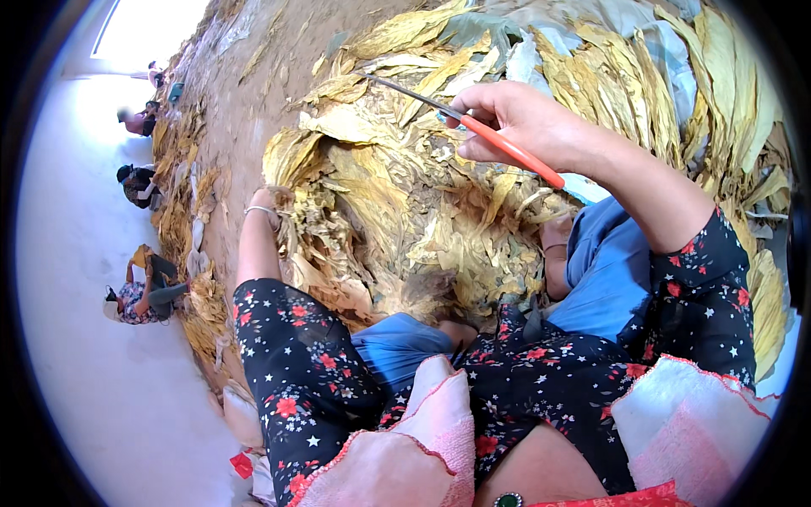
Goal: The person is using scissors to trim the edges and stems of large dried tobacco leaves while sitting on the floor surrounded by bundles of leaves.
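Note:
My right hand (507, 127) is raised over the leaf pile, closed around a slim tool with an orange handle (515, 154) and a thin dark metal shaft. The shaft points away to the upper left; its exact kind I cannot make out. At the left, my left hand (272, 203) grips the edge of a bundle of dried yellow leaves (296, 160), which look like tobacco. Leaves partly hide its fingers. Between my legs lies a heap of crumpled yellow-brown leaves (439, 211).
Long dried leaves (726, 84) are stacked at the right, with pale plastic sheeting (672, 63) among them. Brown ground (253, 101) extends beyond the heap. At the far left, several people sit along a leaf row (207, 313). My bare foot (556, 235) rests by the heap.

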Demonstrator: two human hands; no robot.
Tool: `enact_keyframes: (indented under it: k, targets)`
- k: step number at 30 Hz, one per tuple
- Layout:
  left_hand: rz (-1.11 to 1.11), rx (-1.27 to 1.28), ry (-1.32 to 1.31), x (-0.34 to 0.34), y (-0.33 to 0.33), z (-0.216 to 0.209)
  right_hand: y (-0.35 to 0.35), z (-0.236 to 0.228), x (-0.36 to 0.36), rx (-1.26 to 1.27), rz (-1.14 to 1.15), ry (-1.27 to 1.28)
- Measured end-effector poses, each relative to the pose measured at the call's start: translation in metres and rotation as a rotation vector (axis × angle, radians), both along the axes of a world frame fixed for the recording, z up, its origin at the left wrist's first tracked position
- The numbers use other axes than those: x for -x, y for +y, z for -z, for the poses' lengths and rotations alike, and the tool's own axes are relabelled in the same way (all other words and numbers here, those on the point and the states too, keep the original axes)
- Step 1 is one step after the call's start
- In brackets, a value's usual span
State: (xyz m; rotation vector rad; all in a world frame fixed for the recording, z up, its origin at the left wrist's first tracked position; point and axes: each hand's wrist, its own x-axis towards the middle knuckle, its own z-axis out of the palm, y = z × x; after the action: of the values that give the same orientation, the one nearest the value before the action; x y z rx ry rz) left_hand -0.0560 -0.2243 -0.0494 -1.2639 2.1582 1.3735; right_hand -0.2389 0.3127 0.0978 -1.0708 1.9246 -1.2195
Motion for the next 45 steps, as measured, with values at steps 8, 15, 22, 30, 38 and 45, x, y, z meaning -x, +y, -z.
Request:
enact_keyframes:
  k: [8,15,22,30,38,45]
  targets:
    - [-0.084,0.161,0.184,0.008,0.024,-0.132,0.001,-0.005,0.001,0.004,-0.02,0.047]
    - [-0.078,0.325,0.192,0.044,0.05,-0.267,-0.002,-0.003,0.001,0.057,-0.023,0.062]
    - [-0.144,0.084,0.627,0.138,0.107,-0.202,0.004,-0.011,0.004,0.073,0.021,0.093]
    - [0.345,0.701,-0.202,0.151,0.198,0.04,-0.002,0.0,0.004,0.031,0.035,0.079]
    - [-0.052,0.559,0.606,0.18,0.183,-0.073,0.008,-0.008,0.011,0.073,0.046,-0.008]
    - [0.52,0.76,-0.289,0.172,0.228,0.033,-0.006,-0.006,0.003,0.049,-0.022,0.021]
